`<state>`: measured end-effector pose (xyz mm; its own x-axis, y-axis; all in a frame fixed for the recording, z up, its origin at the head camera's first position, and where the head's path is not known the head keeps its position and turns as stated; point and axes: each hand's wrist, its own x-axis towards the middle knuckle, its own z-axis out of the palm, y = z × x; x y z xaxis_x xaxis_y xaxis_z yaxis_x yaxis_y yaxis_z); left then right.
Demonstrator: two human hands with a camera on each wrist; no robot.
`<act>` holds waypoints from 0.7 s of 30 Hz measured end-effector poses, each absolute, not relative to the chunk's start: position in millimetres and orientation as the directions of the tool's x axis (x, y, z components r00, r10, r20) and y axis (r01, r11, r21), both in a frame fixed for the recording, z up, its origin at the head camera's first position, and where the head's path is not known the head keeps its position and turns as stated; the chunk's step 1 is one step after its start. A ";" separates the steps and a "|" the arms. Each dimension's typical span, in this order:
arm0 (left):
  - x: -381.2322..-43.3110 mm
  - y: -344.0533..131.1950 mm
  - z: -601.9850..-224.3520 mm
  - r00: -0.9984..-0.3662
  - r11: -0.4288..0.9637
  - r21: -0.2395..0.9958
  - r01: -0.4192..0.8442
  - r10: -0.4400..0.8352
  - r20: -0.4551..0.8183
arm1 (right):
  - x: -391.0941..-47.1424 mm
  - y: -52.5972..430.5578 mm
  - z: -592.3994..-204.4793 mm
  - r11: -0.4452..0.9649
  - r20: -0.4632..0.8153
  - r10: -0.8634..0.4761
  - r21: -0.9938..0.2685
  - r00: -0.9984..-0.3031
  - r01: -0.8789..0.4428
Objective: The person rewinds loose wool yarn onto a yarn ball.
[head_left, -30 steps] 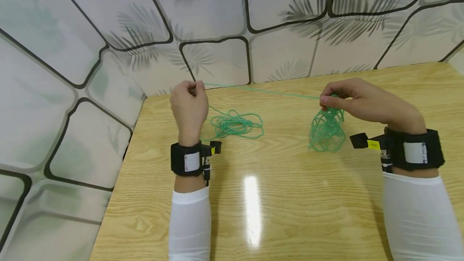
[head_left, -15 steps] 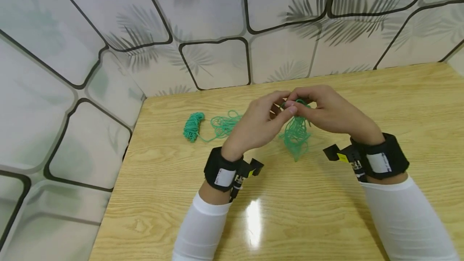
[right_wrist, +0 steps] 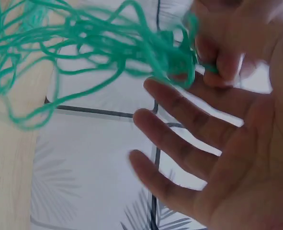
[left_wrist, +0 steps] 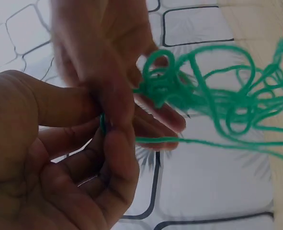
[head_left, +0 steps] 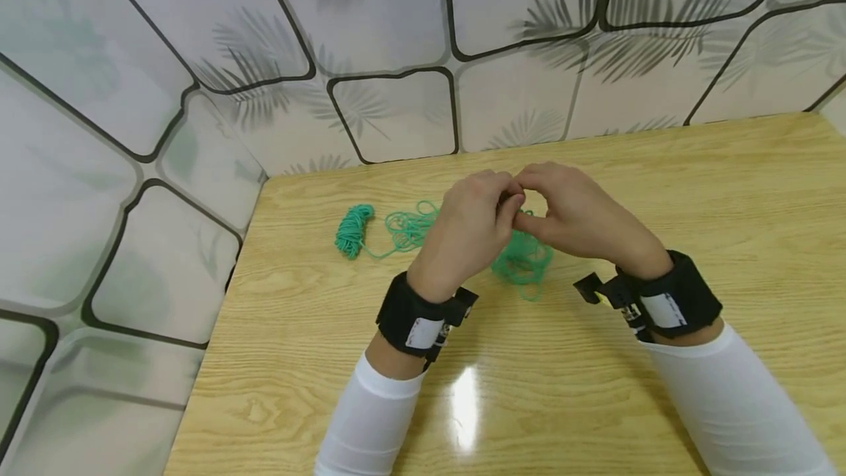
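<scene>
Thin green cord runs between both hands, which meet above the middle of the table in the head view. My left hand (head_left: pixel 465 230) pinches a strand of it between thumb and bent fingers; a bit of cord shows there in the left wrist view. My right hand (head_left: pixel 575 215) pinches at the same spot, thumb and index against the left fingertips, its other fingers spread. The exact grip is partly covered. From the meeting point hangs a loose tangle of green cord (right_wrist: pixel 131 52), seen below the hands as green cord loops (head_left: pixel 522 259).
A wound green cord bundle (head_left: pixel 353 231) lies on the wooden table (head_left: pixel 277 358), left of the hands. One strand links it to loose green loops (head_left: pixel 406 230) partly behind the left hand. A patterned wall (head_left: pixel 396 116) borders the table's back and left.
The left hand came from the far left to meet the right, uncovering the wound bundle. The right hand shifted left with the hanging tangle. Lately both hands have moved only slightly.
</scene>
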<state>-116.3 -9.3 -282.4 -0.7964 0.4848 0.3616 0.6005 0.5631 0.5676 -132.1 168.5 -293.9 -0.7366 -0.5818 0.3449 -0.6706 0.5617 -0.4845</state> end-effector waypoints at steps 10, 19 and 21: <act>-128.6 -39.7 -278.3 -0.829 0.642 0.541 0.543 0.306 0.468 | -140.0 208.6 -284.2 0.728 0.147 -0.413 -0.540 -0.899 -0.423; -134.2 -71.0 -274.4 -0.839 0.621 0.617 0.483 0.128 0.529 | -155.1 261.7 -291.9 0.881 0.000 -0.209 -0.434 -0.978 -0.188; -134.2 -69.8 -274.7 -0.842 0.610 0.624 0.488 0.140 0.522 | -157.9 265.8 -294.4 0.879 -0.032 -0.221 -0.440 -0.975 -0.185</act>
